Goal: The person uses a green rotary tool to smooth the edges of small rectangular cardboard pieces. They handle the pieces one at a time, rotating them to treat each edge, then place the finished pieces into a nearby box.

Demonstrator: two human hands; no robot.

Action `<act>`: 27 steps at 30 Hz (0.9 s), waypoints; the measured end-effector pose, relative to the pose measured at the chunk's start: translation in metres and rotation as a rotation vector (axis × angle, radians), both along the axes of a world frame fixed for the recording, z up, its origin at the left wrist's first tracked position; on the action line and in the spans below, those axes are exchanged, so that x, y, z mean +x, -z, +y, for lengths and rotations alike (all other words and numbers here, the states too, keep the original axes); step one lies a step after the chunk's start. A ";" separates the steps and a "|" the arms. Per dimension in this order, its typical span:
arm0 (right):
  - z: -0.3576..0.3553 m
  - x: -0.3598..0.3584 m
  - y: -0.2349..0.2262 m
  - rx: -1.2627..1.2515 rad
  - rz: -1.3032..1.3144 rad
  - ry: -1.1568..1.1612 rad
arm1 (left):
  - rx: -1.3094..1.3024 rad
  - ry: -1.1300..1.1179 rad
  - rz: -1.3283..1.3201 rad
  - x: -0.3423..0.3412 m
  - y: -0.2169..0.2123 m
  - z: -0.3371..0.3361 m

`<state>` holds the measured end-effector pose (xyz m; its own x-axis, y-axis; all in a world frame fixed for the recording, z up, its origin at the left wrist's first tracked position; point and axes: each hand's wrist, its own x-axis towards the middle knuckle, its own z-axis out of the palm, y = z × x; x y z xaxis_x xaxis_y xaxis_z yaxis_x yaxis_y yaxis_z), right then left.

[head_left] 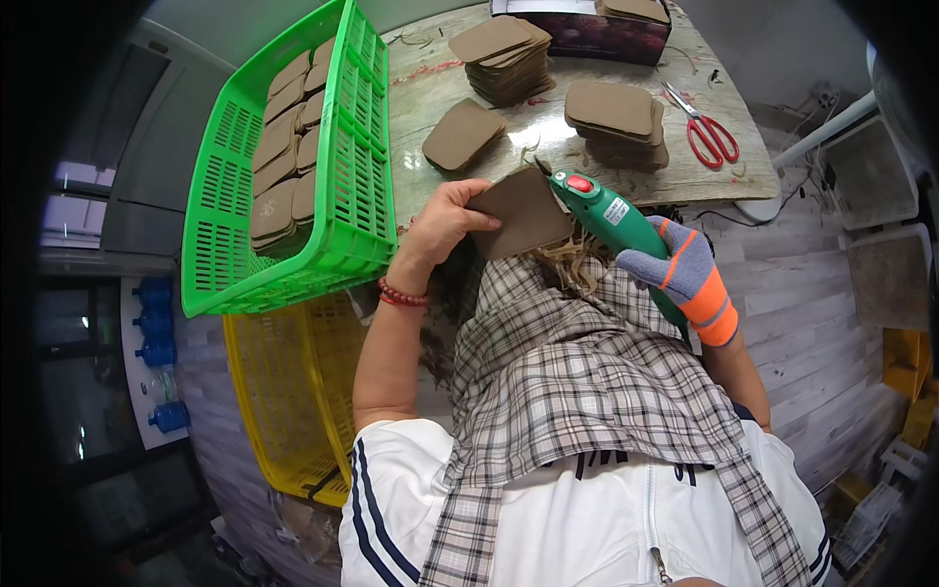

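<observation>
My bare left hand (pixel 442 227) pinches a flat brown sheet (pixel 523 213) with rounded corners at its left edge, thumb on top. My right hand (pixel 688 276), in a grey and orange glove, is wrapped round a green handheld electric cutter (pixel 611 217) with a red button. The cutter's dark tip is at the sheet's upper right corner; whether it touches cannot be made out. Thin brown trimmings (pixel 579 266) lie on the plaid apron (pixel 567 362) below the sheet. Beyond it on the table are a low pile of sheets (pixel 464 135) and two taller stacks (pixel 502 59), (pixel 616 115).
A green plastic crate (pixel 357 196) with several stacks of brown sheets stands at the left, above a yellow crate (pixel 284 411). Red-handled scissors (pixel 706 132) lie on the table's (pixel 411 78) right side. A dark box (pixel 606 37) sits at the back.
</observation>
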<state>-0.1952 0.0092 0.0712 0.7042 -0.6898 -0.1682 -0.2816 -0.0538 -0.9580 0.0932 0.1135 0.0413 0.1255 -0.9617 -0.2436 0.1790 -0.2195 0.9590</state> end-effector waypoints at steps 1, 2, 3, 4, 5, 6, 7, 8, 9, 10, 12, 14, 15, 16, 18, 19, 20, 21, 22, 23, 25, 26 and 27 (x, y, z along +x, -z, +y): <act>0.000 0.000 0.001 0.005 -0.003 -0.005 | -0.006 0.012 -0.063 0.003 -0.002 0.000; 0.000 -0.001 0.001 0.010 -0.006 -0.010 | -0.013 0.024 -0.126 0.008 -0.003 0.000; 0.000 -0.001 0.002 0.015 -0.010 -0.015 | -0.019 0.036 -0.189 0.012 -0.005 0.001; 0.001 0.000 0.000 0.032 0.001 -0.018 | -0.027 0.025 -0.232 0.015 -0.007 0.002; 0.002 0.000 -0.003 0.049 0.012 -0.022 | -0.036 0.014 -0.275 0.017 -0.009 0.003; 0.002 0.001 -0.004 0.066 0.024 -0.026 | -0.044 0.002 -0.318 0.019 -0.013 0.005; 0.002 0.001 -0.005 0.082 0.028 -0.041 | -0.049 0.002 -0.400 0.018 -0.024 0.006; 0.002 0.000 -0.005 0.098 0.033 -0.056 | -0.060 -0.004 -0.433 0.020 -0.027 0.007; 0.002 0.000 -0.005 0.114 0.038 -0.071 | -0.072 -0.009 -0.467 0.023 -0.029 0.008; 0.002 0.000 -0.005 0.131 0.042 -0.080 | -0.082 -0.016 -0.502 0.025 -0.032 0.010; 0.003 0.001 -0.004 0.165 0.051 -0.097 | -0.057 -0.002 -0.523 0.027 -0.037 0.012; 0.002 0.001 -0.002 0.114 0.063 -0.113 | -0.069 -0.008 -0.483 0.031 -0.038 0.014; 0.002 0.001 -0.002 0.088 0.069 -0.121 | -0.040 -0.016 -0.459 0.032 -0.039 0.016; 0.002 0.001 -0.002 0.093 0.071 -0.125 | -0.014 -0.021 -0.434 0.032 -0.042 0.016; 0.001 0.000 -0.004 0.103 0.076 -0.134 | -0.031 -0.059 -0.334 0.032 -0.042 0.016; 0.002 0.000 -0.004 0.108 0.073 -0.136 | -0.074 -0.095 -0.260 0.032 -0.038 0.017; 0.002 0.000 -0.004 0.114 0.069 -0.138 | -0.117 -0.130 -0.186 0.032 -0.035 0.017; 0.003 0.000 -0.004 0.120 0.065 -0.140 | -0.138 -0.150 -0.161 0.031 -0.033 0.017; 0.003 0.000 -0.004 0.088 0.060 -0.147 | -0.160 -0.169 -0.135 0.030 -0.029 0.017; 0.004 0.000 -0.005 0.057 0.054 -0.156 | -0.181 -0.189 -0.108 0.029 -0.026 0.016; 0.005 0.001 -0.006 0.006 0.051 -0.164 | -0.193 -0.218 -0.076 0.028 -0.018 0.014; 0.006 0.002 -0.006 -0.014 0.054 -0.165 | -0.198 -0.232 -0.060 0.026 -0.015 0.012; 0.007 0.002 -0.006 -0.033 0.057 -0.166 | -0.189 -0.227 -0.055 0.023 -0.014 0.012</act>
